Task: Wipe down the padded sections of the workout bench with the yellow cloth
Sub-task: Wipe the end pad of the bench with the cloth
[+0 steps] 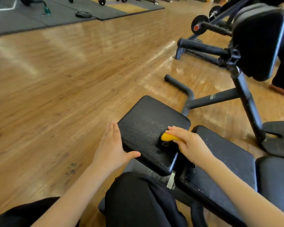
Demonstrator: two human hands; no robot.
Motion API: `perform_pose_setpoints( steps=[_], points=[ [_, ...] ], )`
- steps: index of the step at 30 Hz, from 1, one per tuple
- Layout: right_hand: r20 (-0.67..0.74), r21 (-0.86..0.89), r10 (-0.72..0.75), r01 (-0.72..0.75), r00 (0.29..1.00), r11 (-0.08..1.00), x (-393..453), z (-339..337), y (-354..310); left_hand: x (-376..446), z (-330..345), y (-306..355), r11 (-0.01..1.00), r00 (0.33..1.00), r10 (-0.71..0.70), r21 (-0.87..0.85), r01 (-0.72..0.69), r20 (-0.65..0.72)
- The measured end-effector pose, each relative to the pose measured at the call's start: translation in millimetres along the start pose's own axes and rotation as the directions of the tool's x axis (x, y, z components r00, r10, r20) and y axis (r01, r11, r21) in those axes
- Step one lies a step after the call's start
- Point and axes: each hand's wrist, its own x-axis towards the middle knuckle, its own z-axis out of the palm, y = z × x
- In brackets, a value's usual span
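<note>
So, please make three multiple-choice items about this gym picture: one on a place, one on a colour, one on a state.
1. Where is the cloth?
A. on the small seat pad
B. on the floor
C. on a weight plate

2. What colour is the cloth?
A. blue
B. yellow
C. white

3. How is the left hand?
A. a fist in the air
B. gripping the cloth
C. flat against the pad's side

Key: 1 A, it lies on the seat pad under the right hand. 2 B, it is plainly yellow. 3 C, the fingers are straight along the pad's edge.

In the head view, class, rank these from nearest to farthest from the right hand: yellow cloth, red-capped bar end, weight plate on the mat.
1. yellow cloth, under the right hand
2. red-capped bar end, far right
3. weight plate, far left on the mat
</note>
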Motion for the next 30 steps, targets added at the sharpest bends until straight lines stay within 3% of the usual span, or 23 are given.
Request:
perform_pose_setpoints(
  steps=[4,9,12,19,25,27,30],
  points=[
    [-0.085,0.023,-0.023,0.025,0.996,0.999,70.7,12.0,-39.5,0.0,-4.0,1.7,1.000,0.999,0.006,-0.021,-0.005,0.043],
    [0.120,-0.127,-0.034,0.049,0.992,0.991,122.0,46.4,-60.7,3.3,-5.0,2.4,0.999,0.999,-0.015,-0.031,0.017,0.044],
    [0.133,-0.115,0.014,0.002,0.991,0.993,105.9,39.3,-45.0,5.0,-5.0,2.6,1.000,0.999,-0.012,0.017,0.011,0.033],
    [-0.097,-0.121,0.188,-0.200,0.977,0.972,1.0,8.6,4.8,0.6,-5.9,7.0,0.994,1.000,0.015,0.109,-0.014,-0.007],
    [-0.165,-0.063,0.105,-0.117,0.981,0.991,68.1,9.9,-25.8,0.0,-5.2,6.9,0.996,1.000,0.013,0.088,-0.015,0.020],
    [-0.114,-0.088,0.052,-0.063,0.992,0.994,100.0,16.1,-40.2,1.0,-5.2,5.3,0.997,0.999,0.023,0.077,-0.025,0.027],
    [0.077,-0.160,-0.013,0.026,0.997,0.987,129.7,30.6,-50.2,3.1,-5.0,4.7,0.997,0.999,0.008,0.071,-0.011,0.033]
  ],
)
